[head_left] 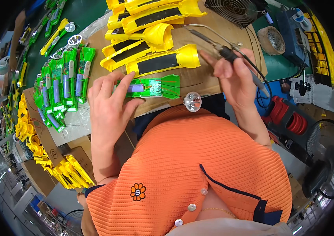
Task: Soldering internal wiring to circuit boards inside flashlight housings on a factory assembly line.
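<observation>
My left hand (110,102) lies over the left end of a green flashlight housing half (171,86) at the table's front edge, fingers and thumb pressing it down. Inside the housing are a purple battery cell (135,88) and a circuit board with thin wires. A round silver reflector (192,102) hangs beside its right end on wires. My right hand (236,76) grips a soldering iron (227,54) by its dark handle. Its metal tip points up and left, apart from the housing, with a curved thin metal tube alongside.
Yellow housing halves (155,63) with black inner panels lie beyond my hands. Several green housings (66,80) with batteries sit at left, above stacked yellow parts (70,173). At the back right are a fan (234,10), a round bowl (271,40) and a blue box-shaped device (293,37).
</observation>
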Demonstrator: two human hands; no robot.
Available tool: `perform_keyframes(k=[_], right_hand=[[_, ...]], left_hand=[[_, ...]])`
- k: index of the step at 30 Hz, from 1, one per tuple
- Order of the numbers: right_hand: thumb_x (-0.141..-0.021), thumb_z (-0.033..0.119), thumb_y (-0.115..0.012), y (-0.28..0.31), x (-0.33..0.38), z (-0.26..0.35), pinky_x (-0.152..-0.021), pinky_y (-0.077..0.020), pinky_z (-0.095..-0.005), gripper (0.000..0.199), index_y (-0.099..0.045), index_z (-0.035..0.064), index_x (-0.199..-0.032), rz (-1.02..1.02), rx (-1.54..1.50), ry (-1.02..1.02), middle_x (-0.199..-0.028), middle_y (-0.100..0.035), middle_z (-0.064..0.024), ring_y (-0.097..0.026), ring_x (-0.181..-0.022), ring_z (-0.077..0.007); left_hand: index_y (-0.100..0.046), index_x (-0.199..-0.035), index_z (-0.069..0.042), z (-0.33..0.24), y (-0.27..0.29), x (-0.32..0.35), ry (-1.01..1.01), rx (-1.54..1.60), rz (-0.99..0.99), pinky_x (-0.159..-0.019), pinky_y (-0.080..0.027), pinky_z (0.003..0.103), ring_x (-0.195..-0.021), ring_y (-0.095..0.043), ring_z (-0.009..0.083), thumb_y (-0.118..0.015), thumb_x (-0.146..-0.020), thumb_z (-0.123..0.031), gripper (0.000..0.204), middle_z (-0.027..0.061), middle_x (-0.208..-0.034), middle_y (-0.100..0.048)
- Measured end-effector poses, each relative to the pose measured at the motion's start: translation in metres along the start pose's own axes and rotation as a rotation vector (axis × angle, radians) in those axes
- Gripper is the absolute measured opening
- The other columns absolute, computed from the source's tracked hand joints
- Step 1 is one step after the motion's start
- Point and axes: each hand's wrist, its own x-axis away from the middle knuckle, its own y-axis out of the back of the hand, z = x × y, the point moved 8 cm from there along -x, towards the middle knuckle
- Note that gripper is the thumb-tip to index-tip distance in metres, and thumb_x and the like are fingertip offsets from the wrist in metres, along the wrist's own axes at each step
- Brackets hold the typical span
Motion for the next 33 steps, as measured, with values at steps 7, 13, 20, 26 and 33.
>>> perform_keyframes(k=[7, 13, 20, 26, 33], right_hand=[[-0.091, 0.005, -0.061, -0.032, 0.030, 0.025, -0.094, -0.0492, -0.0559, 0.025, -0.043, 0.0072, -0.108, 0.213, 0.260, -0.114, -0.074, -0.060, -0.0105, -0.066, -0.064, -0.0205], [-0.088, -0.007, -0.062, -0.036, 0.039, 0.001, -0.060, -0.0536, -0.0287, 0.026, -0.044, 0.0026, -0.104, 0.055, 0.298, -0.364, -0.088, -0.067, -0.0174, -0.067, -0.068, -0.0176], [-0.091, -0.005, -0.061, -0.038, 0.032, -0.006, -0.055, -0.0519, -0.0269, 0.017, -0.046, -0.0002, -0.097, 0.096, 0.401, -0.382, -0.076, -0.064, -0.0115, -0.064, -0.062, -0.0143], [-0.091, -0.003, -0.062, -0.025, 0.036, -0.016, -0.053, -0.0506, -0.0263, 0.017, -0.046, 0.0007, -0.097, 0.059, 0.359, -0.357, -0.073, -0.063, -0.0109, -0.061, -0.057, -0.0139], [-0.092, 0.012, -0.059, -0.020, 0.032, 0.032, -0.066, -0.0561, -0.0327, 0.021, -0.040, 0.0053, -0.099, -0.026, 0.365, -0.138, -0.068, -0.056, -0.0138, -0.045, -0.043, -0.0108]], left_hand=[[-0.072, -0.108, -0.006, -0.008, -0.017, 0.002, 0.053, 0.341, -0.100, -0.073, -0.049, 0.031, -0.088, -0.061, 0.0231, -0.075, -0.079, -0.002, 0.029, 0.0089, -0.103, -0.064], [-0.073, -0.095, -0.008, 0.004, -0.022, 0.005, 0.105, 0.459, -0.123, -0.071, -0.048, 0.031, -0.082, -0.061, 0.0225, -0.077, -0.074, 0.000, 0.023, 0.0055, -0.095, -0.066], [-0.067, -0.084, -0.007, -0.002, -0.019, 0.001, 0.082, 0.364, -0.215, -0.070, -0.051, 0.034, -0.082, -0.064, 0.0250, -0.077, -0.068, 0.002, 0.020, 0.0060, -0.092, -0.067], [-0.069, -0.089, -0.004, 0.002, -0.023, 0.001, 0.083, 0.349, -0.120, -0.075, -0.053, 0.029, -0.087, -0.066, 0.0207, -0.074, -0.073, 0.007, 0.020, 0.0084, -0.096, -0.067], [-0.070, -0.099, -0.001, 0.010, 0.053, 0.002, 0.089, 0.536, -0.297, -0.088, -0.051, 0.032, -0.098, -0.065, 0.0236, -0.077, -0.070, 0.005, 0.030, 0.0123, -0.108, -0.068]])
